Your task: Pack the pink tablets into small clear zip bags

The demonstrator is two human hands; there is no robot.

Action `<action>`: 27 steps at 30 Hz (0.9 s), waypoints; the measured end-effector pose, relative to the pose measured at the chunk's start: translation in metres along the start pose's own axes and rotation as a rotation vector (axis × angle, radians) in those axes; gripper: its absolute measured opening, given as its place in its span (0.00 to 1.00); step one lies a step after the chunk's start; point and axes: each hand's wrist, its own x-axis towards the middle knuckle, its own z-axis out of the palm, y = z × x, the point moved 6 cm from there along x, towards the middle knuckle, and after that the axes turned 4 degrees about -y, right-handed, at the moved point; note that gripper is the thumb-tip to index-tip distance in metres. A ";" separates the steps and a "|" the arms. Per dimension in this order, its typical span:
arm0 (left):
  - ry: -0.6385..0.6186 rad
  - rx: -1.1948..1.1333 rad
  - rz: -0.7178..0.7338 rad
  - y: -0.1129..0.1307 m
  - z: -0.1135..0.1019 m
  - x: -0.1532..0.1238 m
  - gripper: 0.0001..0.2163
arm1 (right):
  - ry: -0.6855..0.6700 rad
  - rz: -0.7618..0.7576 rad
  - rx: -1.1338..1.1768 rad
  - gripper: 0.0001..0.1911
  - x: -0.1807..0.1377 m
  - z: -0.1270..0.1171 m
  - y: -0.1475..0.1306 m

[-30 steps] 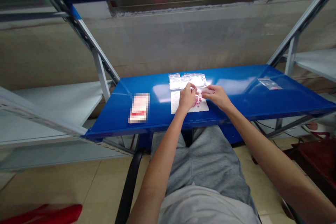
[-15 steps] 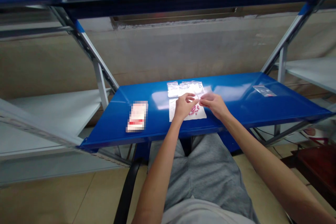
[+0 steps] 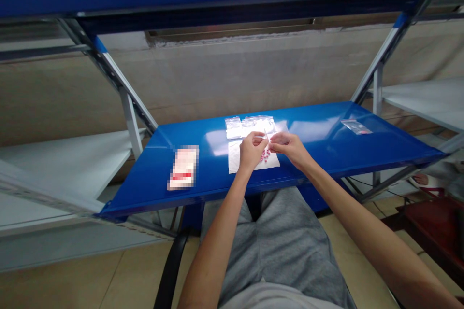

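Note:
My left hand [image 3: 251,150] and my right hand [image 3: 290,147] meet over a white sheet [image 3: 234,160] on the blue shelf [image 3: 319,145]. Both pinch a small clear plastic bag [image 3: 267,136] between their fingertips, just above a pile of small pink pieces [image 3: 266,155] on the sheet. Behind the hands lies a heap of empty clear bags [image 3: 246,124].
A blurred white and red packet [image 3: 182,167] lies on the shelf's left part. One clear bag with something in it [image 3: 355,126] rests at the far right. Slanted metal struts [image 3: 119,87] frame the shelf. My grey-clad legs [image 3: 282,246] and a chair edge [image 3: 170,270] are below.
My hands have drawn together and lifted slightly over the pink pieces, both now holding the small bag. The camera has shifted, so the shelf appears lower and further left.

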 end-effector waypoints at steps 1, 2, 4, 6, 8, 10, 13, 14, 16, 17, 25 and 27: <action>0.005 0.001 -0.004 -0.003 0.000 -0.001 0.07 | 0.002 0.004 -0.028 0.23 -0.001 0.000 0.000; 0.007 -0.003 -0.008 -0.006 0.000 -0.003 0.06 | 0.011 0.003 -0.047 0.23 -0.003 -0.002 0.000; 0.004 -0.017 -0.014 -0.012 0.000 -0.004 0.07 | 0.034 -0.009 -0.052 0.25 -0.006 -0.008 -0.002; 0.003 -0.025 -0.022 -0.017 0.000 -0.004 0.07 | 0.059 -0.029 -0.034 0.26 -0.010 -0.018 -0.005; -0.004 -0.028 -0.029 -0.019 0.001 -0.002 0.08 | 0.059 -0.045 -0.034 0.27 -0.014 -0.028 -0.008; -0.024 -0.021 -0.024 -0.017 0.005 0.003 0.08 | 0.024 -0.049 -0.080 0.28 -0.017 -0.035 -0.010; -0.057 -0.016 -0.004 -0.008 0.013 0.013 0.09 | -0.065 -0.049 -0.159 0.24 -0.016 -0.040 -0.009; -0.064 -0.021 0.000 -0.005 0.015 0.017 0.10 | -0.066 -0.056 -0.170 0.22 -0.014 -0.042 -0.008; -0.079 -0.039 -0.018 -0.002 0.021 0.023 0.12 | -0.004 -0.078 -0.170 0.19 -0.008 -0.049 -0.006; -0.098 -0.045 -0.044 -0.003 0.024 0.026 0.14 | 0.048 -0.085 -0.166 0.20 -0.004 -0.053 -0.005; -0.054 0.015 -0.121 -0.024 0.049 0.073 0.29 | 0.227 -0.087 -0.207 0.18 0.051 -0.061 0.006; 0.021 0.121 -0.068 -0.023 0.047 0.091 0.29 | 0.226 -0.063 -0.330 0.10 0.067 -0.061 0.010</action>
